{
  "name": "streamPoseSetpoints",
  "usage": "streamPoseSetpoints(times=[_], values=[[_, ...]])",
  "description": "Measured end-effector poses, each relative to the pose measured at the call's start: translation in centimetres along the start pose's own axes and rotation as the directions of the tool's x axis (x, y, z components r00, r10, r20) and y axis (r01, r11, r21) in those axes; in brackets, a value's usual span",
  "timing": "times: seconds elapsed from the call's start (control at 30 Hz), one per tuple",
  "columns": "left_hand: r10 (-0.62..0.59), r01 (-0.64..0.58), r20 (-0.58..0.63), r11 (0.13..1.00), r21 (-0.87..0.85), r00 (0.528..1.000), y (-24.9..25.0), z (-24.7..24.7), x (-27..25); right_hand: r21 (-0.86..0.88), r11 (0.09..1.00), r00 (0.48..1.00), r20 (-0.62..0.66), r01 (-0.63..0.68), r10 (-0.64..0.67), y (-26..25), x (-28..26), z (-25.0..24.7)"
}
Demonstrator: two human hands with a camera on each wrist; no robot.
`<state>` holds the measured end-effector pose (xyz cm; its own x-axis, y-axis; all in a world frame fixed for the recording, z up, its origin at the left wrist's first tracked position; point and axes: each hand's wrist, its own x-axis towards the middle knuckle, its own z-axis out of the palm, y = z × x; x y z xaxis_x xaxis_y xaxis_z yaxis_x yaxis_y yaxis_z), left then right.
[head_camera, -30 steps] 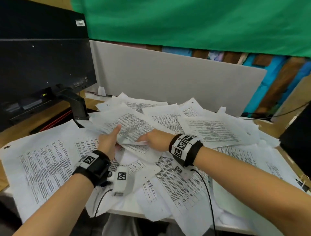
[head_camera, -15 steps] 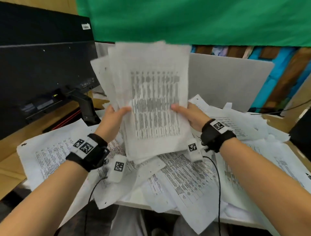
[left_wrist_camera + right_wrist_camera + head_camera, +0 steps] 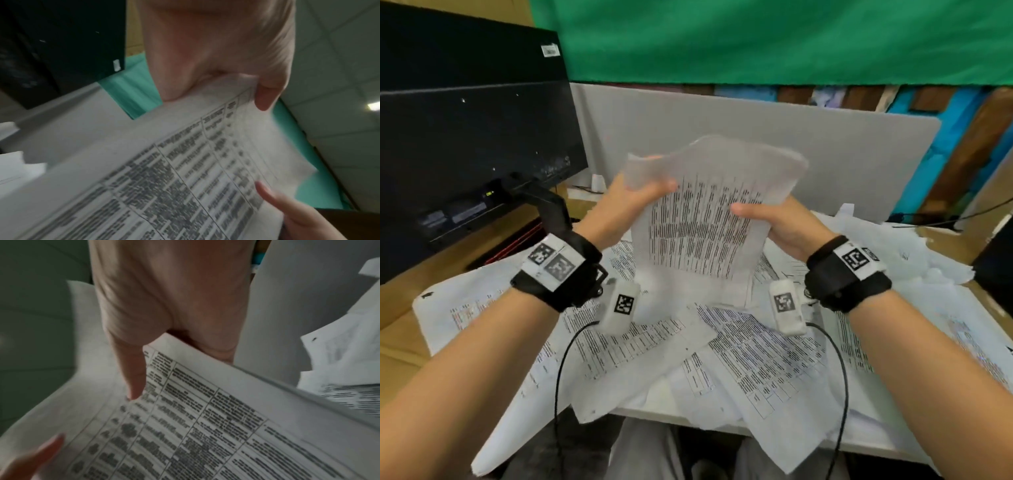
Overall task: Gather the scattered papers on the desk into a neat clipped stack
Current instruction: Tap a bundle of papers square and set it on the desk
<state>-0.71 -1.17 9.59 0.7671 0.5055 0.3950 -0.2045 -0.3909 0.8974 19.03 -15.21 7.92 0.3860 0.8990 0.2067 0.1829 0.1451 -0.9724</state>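
Papers (image 3: 709,219) gathered so far stand upright above the littered desk (image 3: 640,413), left hand (image 3: 619,209) and right hand (image 3: 787,226) gripping their side edges, apparently mid-squaring; next calls for tapping edges flush.

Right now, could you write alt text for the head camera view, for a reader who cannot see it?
Two hands, left hand and right hand, hold a bundle of printed papers upright above a desk covered with scattered sheets. A dark monitor stands left.
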Motion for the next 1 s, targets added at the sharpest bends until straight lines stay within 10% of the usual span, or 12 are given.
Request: streamPoseSetpoints(times=[0.2, 0.3, 0.4, 0.5, 0.57, 0.73, 0.93, 1.0], values=[[0.125, -0.154, -0.267, 0.984, -0.094, 0.956, 0.8, 0.1, 1.8, 0.095, 0.981, 0.981, -0.111, 0.169, -0.159, -1.2, 1.0, 1.1], [-0.24, 0.239, 0.016, 0.958, -0.159, 0.971, -4.3, -1.2, 0.8, -0.018, 0.995, 0.994, -0.048, -0.094, 0.094, 3.5, 0.2, 0.4], [-0.504, 0.48, 0.244, 0.864, 0.153, 0.829, -8.8, -1.5, -1.6, -0.272, 0.92, 0.956, -0.007, -0.284, 0.293, 9.1, -1.3, -0.2], [-0.312, 0.312, -0.018, 0.941, 0.128, 0.95, -9.8, -1.6, -1.3, -0.147, 0.976, 0.963, -0.237, -0.163, 0.125, 9.1, -1.4, 0.2], [-0.142, 0.17, -0.272, 0.982, 0.083, 0.952, -8.1, -1.0, -0.2, -0.053, 0.993, 0.948, -0.309, -0.101, 0.08, 6.9, -0.4, 0.6], [-0.152, 0.161, -0.182, 0.986, 0.039, 0.972, -5.5, 0.2, 2.0, 0.093, 0.996, 0.893, -0.45, 0.018, 0.026, 3.4, 1.9, 0.8], [-0.4, 0.372, -0.306, 0.917, -0.148, 0.864, -9.5, 1.2, 0.2, 0.124, 0.906, 0.914, 0.012, -0.404, 0.406, 7.7, 0.3, 2.2], [-0.523, 0.521, -0.219, 0.851, -0.07, 0.824, -10.4, 1.6, -0.5, 0.09, 0.885, 0.884, -0.056, -0.458, 0.463, 9.6, 0.3, 3.0]])
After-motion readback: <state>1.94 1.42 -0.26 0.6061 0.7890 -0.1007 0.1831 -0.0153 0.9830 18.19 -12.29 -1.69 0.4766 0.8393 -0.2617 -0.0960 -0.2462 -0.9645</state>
